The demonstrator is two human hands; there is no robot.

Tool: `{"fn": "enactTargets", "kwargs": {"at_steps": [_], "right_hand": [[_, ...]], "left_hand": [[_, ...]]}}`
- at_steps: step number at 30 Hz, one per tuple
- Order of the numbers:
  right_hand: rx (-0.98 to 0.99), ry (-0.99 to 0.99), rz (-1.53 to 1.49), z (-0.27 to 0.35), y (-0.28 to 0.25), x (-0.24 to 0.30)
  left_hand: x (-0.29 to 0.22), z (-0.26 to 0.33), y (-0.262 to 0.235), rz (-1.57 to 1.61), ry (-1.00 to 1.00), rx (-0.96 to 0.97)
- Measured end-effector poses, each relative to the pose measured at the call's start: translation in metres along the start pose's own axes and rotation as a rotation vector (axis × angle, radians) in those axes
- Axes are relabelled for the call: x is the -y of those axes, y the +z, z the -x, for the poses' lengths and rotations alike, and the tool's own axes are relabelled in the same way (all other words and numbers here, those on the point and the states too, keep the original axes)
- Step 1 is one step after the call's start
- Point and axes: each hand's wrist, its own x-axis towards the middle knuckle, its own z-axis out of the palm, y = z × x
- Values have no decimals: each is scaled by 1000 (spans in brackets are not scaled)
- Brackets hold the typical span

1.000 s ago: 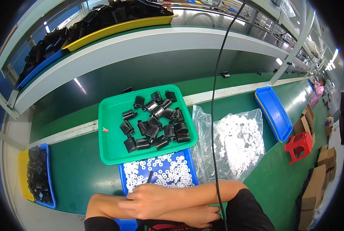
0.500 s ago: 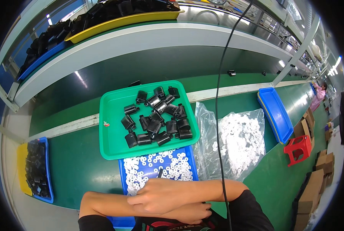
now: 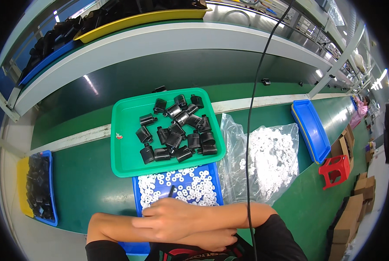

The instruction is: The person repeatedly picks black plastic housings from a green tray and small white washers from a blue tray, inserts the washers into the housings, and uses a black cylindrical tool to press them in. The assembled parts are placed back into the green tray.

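Note:
My forearms cross at the lower edge, the right one on top. My right hand (image 3: 161, 221) lies over my left forearm with its fingers curled. A short black rod (image 3: 171, 191) sticks up from behind that hand and seems to be held in it. My left hand (image 3: 218, 240) rests beneath the right forearm against my shirt, fingers loosely extended, nothing seen in them. Just beyond the hands, a blue tray (image 3: 136, 191) holds many small white rings (image 3: 196, 189). A green tray (image 3: 127, 161), overlapping its far edge, bears several black bottle-like parts (image 3: 174, 140).
Right of the trays lies a clear plastic bag (image 3: 272, 163) of white rings. Empty blue trays (image 3: 312, 130) are stacked farther right, near a red stool (image 3: 335, 171). Black parts fill a tray (image 3: 40, 187) at left. A black cable (image 3: 252, 113) hangs across the view.
My right hand has slid slightly left, and the black rod has shifted left with it, tilting a little more. The trays stay in place; the view has moved slightly.

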Motion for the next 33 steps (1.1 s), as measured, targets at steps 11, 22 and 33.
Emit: {"fn": "enactTargets", "kwargs": {"at_steps": [11,22,33], "right_hand": [[67,-31,-88,-9,-38,-12],[231,-79,-234,-23,-24,-21],[273,-39,-138,-35,-1,2]], "left_hand": [[-5,-6,-1,24,-44,-113],[-5,0,-10,18,-117,-92],[11,53,-16,35,-179,29]]}}
